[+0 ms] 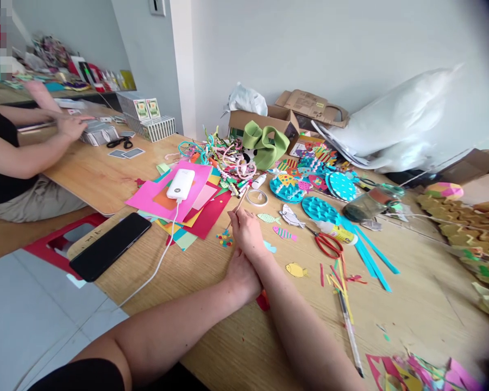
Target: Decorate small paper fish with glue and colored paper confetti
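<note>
A craft workroom: coloured paper sheets (179,203), paper fish (290,216) and scissors (327,243) crowd the wooden tabletop (212,282), cardboard boxes (269,120) behind.

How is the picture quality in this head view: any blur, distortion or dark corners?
Head view: soft, even daylight with faint shadows; wide-angle bending stretches the table edge and the forearms at the bottom; the right corners darken and smear, blurring the paper scraps and cardboard shapes; the right hand holding a thin stick is sharp, as are the red scissors.
</note>
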`<control>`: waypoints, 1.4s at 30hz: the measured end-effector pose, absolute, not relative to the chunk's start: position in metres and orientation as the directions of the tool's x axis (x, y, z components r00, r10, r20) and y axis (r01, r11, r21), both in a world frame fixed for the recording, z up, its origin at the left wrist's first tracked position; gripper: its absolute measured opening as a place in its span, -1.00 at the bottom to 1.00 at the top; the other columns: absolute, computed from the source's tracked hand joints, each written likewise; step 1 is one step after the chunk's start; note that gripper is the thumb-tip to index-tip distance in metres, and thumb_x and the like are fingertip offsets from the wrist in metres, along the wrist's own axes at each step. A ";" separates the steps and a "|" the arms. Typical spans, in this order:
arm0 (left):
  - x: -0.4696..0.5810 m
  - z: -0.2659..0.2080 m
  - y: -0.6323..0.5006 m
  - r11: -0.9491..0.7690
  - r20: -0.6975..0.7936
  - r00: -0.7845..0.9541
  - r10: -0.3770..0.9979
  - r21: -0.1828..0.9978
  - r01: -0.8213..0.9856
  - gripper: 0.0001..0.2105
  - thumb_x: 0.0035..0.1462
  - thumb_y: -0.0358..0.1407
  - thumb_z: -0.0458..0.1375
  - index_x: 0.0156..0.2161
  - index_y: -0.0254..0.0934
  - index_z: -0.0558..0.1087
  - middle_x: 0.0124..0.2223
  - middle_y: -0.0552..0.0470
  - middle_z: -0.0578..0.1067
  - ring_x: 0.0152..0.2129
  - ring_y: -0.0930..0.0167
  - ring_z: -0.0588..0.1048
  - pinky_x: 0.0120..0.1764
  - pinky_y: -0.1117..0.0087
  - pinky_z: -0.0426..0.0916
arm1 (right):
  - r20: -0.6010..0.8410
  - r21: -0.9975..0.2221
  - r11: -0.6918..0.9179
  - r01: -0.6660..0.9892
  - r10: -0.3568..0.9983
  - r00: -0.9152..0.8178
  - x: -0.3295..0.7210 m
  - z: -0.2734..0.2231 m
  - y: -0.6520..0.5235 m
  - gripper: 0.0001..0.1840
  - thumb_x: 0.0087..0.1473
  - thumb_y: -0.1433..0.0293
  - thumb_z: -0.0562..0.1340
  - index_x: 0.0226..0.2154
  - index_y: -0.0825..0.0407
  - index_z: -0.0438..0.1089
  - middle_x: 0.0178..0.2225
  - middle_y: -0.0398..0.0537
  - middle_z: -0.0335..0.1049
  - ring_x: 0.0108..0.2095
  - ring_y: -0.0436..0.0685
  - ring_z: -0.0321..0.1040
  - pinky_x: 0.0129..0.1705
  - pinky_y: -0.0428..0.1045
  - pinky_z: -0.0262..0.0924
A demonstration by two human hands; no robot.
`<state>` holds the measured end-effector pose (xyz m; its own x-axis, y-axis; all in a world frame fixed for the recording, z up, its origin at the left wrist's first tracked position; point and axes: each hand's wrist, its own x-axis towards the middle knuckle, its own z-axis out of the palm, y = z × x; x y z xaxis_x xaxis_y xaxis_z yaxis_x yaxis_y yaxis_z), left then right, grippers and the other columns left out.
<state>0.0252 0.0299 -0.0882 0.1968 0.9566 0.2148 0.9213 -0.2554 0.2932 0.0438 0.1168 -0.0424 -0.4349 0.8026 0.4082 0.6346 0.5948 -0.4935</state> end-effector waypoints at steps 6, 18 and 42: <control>0.025 -0.077 0.027 -0.274 0.167 0.234 0.958 0.281 0.920 -0.58 0.25 -0.17 0.07 0.16 -0.26 0.36 0.19 -0.16 0.38 0.20 0.10 0.21 0.24 0.01 0.06 | 0.394 -0.725 0.478 0.495 0.878 -0.272 0.055 -0.032 0.118 -0.71 0.26 0.24 0.00 -0.47 -0.05 0.19 -0.54 -0.12 0.43 -0.49 0.09 0.37 -0.33 -0.03 0.17; 0.022 -0.073 0.021 -0.265 0.224 0.216 0.950 0.221 0.938 -0.50 0.23 0.04 0.06 0.17 -0.16 0.37 0.25 -0.20 0.27 0.20 0.04 0.18 0.19 -0.03 0.10 | 0.397 -0.775 0.348 0.528 0.918 -0.022 0.130 0.000 0.115 -0.62 0.21 0.10 0.06 -0.51 -0.03 0.25 -0.59 -0.12 0.42 -0.54 0.08 0.34 -0.45 -0.05 0.14; 0.019 -0.074 0.021 -0.308 0.277 0.256 0.926 0.166 0.937 -0.55 0.25 0.00 0.06 0.16 -0.11 0.41 0.22 -0.22 0.32 0.18 0.07 0.22 0.17 0.00 0.16 | 0.284 0.038 0.619 0.784 0.746 -0.603 0.269 -0.016 0.031 -0.50 0.02 0.64 0.05 0.03 0.10 0.34 -0.26 0.08 0.43 -0.22 0.21 0.31 -0.17 0.09 0.21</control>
